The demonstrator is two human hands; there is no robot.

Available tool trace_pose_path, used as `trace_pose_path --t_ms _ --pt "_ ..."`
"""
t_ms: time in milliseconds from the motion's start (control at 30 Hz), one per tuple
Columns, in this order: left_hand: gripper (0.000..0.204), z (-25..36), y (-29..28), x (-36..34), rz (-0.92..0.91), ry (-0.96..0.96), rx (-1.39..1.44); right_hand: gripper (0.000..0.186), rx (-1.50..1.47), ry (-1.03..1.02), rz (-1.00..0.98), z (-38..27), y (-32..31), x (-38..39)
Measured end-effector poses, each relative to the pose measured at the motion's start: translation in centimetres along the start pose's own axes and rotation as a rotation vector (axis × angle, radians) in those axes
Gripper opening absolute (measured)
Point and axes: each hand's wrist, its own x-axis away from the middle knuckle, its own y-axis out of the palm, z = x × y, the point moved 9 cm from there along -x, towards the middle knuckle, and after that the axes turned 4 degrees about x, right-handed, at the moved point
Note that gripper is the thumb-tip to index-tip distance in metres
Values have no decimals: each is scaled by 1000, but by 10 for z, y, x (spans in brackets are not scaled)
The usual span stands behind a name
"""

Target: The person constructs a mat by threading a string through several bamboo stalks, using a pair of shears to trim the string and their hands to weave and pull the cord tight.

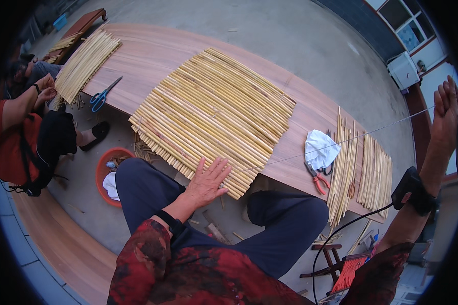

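Note:
A mat of straw-coloured stalks (213, 112) laid side by side covers the middle of the long wooden table, its near edge over my knees. My left hand (207, 183) lies flat on its near edge with the fingers spread. Out to the far right, my right hand (447, 104) is raised, its fingers closed on a thin thread (392, 123). That thread stretches taut from the mat's near right edge up to my fingers. Below it on the table are a white cloth (321, 149) and red-handled pliers (318, 180), with dark scissors partly hidden by the cloth.
Loose stalks (343, 168) and a shorter bundle (375, 173) lie on the table's right end. At the left are blue scissors (104, 95) and another stalk mat (86, 61), held by another person's hands (47, 87). A red basin (99, 178) and a folding stool (336, 264) stand on the floor.

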Motion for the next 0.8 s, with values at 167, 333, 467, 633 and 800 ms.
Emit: trace_pose_path --t_ms 167,333,467,633,800 --pt "62 -8 7 3 -5 -19 42 18 18 464 -378 78 107 115" --pt "59 -2 2 -3 -14 -8 110 20 304 643 -1015 172 223 346" --pt "54 -9 -8 -1 16 6 244 17 470 353 -928 201 235 386" --pt "37 -35 -29 5 246 -81 394 15 583 429 -1003 213 236 395" --pt "40 -36 -21 7 155 -77 275 17 -53 1042 -1083 213 239 407"
